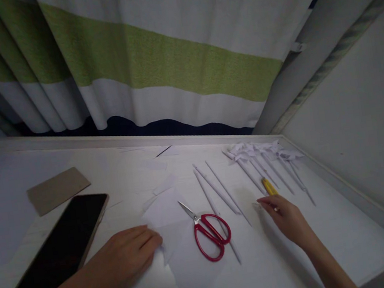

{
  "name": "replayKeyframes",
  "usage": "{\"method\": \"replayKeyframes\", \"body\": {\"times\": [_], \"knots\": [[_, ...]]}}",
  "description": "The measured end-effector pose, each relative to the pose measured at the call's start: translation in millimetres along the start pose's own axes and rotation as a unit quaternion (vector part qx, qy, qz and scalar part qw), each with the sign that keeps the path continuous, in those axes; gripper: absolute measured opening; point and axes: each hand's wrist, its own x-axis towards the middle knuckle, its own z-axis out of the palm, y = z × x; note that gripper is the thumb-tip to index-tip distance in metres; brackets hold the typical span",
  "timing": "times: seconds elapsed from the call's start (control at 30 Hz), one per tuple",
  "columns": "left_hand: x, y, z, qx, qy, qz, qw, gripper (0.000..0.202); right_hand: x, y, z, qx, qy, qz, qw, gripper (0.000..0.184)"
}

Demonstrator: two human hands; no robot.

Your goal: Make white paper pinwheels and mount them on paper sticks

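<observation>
My left hand [131, 250] lies low on the table with its fingers stretched out together, the tips at the left edge of white paper sheets [169, 214]. Red-handled scissors [210, 234] rest partly on that paper, blades slightly apart and pointing away to the left. To their right, my right hand [284, 214] is raised a little with thumb and fingers pinched on a small white scrap of paper [257, 205]. Just behind it lies a slim yellow object [269, 186], partly hidden by the hand. Several thin rolled paper sticks [216, 188] lie between the hands.
Paper flowers [250, 151] on white stems lie in a row at the back right. A dark phone [60, 248] and a brown cardboard piece [59, 189] are on the left. Paper scraps [165, 184] lie mid-table. A striped curtain [165, 57] hangs behind; a wall [366, 138] stands right.
</observation>
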Motion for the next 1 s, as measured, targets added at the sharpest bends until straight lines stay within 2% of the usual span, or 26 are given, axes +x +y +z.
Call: {"method": "replayKeyframes", "body": {"times": [0.13, 0.3, 0.43, 0.53, 0.63, 0.77, 0.9, 1.0], "knots": [[1.9, 2.2, -0.9, -0.053, -0.043, -0.027, 0.997, 0.031, -1.4, -4.2, -2.3, 0.093, -0.024, 0.038, 0.995, 0.027], [1.9, 2.9, -4.1, -0.08, -0.04, -0.036, 0.995, 0.034, -3.5, -14.1, -2.1, 0.212, -0.072, 0.078, 0.972, 0.032], [-0.3, 2.8, -6.7, -0.093, -0.055, -0.039, 0.993, 0.034, -4.2, -19.6, -2.1, 0.265, -0.089, 0.101, 0.955, 0.028], [-2.4, 2.7, -6.2, -0.104, -0.07, -0.047, 0.991, 0.037, -4.1, -20.0, -1.4, 0.279, -0.096, 0.109, 0.949, 0.024], [-3.5, 2.0, -4.2, -0.119, -0.057, -0.049, 0.99, 0.039, -4.0, -18.9, -0.5, 0.277, -0.093, 0.116, 0.949, 0.023], [-1.5, 1.2, -4.8, -0.157, -0.058, -0.063, 0.984, 0.032, -5.1, -20.0, -0.7, 0.266, -0.091, 0.127, 0.951, 0.023], [2.8, 2.4, -9.6, -0.249, -0.105, -0.11, 0.957, 0.025, -8.8, -24.4, -0.3, 0.262, -0.098, 0.132, 0.951, 0.021], [5.2, 3.5, -12.2, -0.314, -0.108, -0.144, 0.932, 0.025, -13.3, -29.4, 3.9, 0.261, -0.117, 0.125, 0.95, 0.02]]}}
